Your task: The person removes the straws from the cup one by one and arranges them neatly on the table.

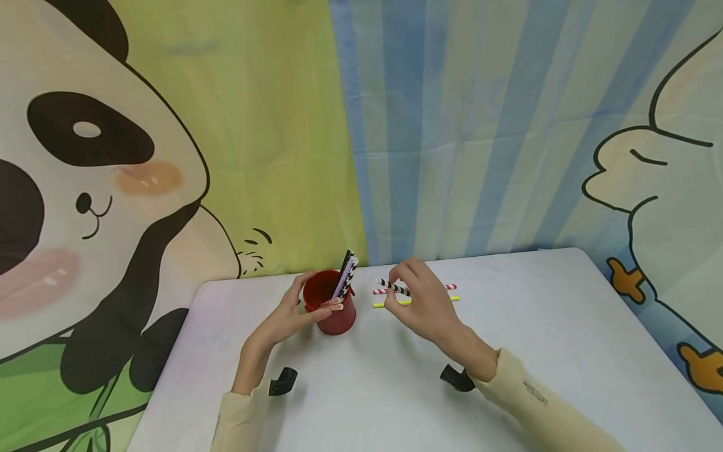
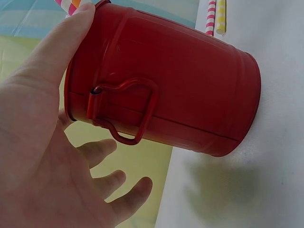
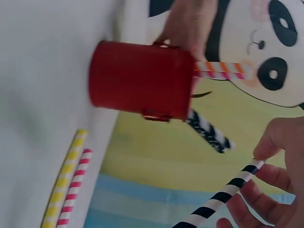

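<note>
A red metal bucket with small side handles stands on the white table. My left hand grips its rim, the thumb on the near side; in the left wrist view several fingers hang off the wall. Several patterned paper straws lean inside the bucket, dark, purple and orange-pink striped ones among them. To the right of the bucket, my right hand pinches a black-and-white striped straw by one end, above the table. Beneath that hand lie a red-and-white straw and a yellow-and-white straw, side by side.
Two short black bent pieces appear near the wrists, one by each forearm. Behind the far edge of the table hangs a curtain with a cartoon panda and blue stripes.
</note>
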Motion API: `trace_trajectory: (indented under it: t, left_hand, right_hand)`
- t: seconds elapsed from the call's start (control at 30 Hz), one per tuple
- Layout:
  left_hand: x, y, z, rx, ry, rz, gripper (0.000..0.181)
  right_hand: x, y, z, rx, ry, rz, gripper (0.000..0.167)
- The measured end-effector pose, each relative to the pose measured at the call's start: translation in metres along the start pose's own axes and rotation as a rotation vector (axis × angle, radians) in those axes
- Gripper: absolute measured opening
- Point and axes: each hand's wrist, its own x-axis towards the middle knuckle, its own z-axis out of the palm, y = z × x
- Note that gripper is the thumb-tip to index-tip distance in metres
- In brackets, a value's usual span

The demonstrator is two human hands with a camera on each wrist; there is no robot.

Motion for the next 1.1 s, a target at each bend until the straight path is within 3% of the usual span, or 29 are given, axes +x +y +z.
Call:
trace_trajectory:
  t: [0.23,0.47,0.77,1.1]
  left_hand:
    - [0.000,0.000,0.001,0.002,-0.003,0.003,0.090]
    - [0.001,-0.003,0.000,-0.003,0.000,0.002,0.089]
    - [0.002,-0.003,0.001,-0.028,-0.008,-0.011,0.087]
    - [0.001,-0.003,0.001,-0.036,-0.010,-0.013,0.086]
  right_hand:
    - [-0.006,0.025,0.027,-0.195,-0.175,-0.071,0.013]
    - [-0.012,0.042,0.049,-0.344,-0.265,-0.150,0.015]
    - [-0.021,0.045,0.063,-0.444,-0.377,-0.134,0.027]
    - [-0.024,0.047,0.069,-0.481,-0.452,-0.089,0.025]
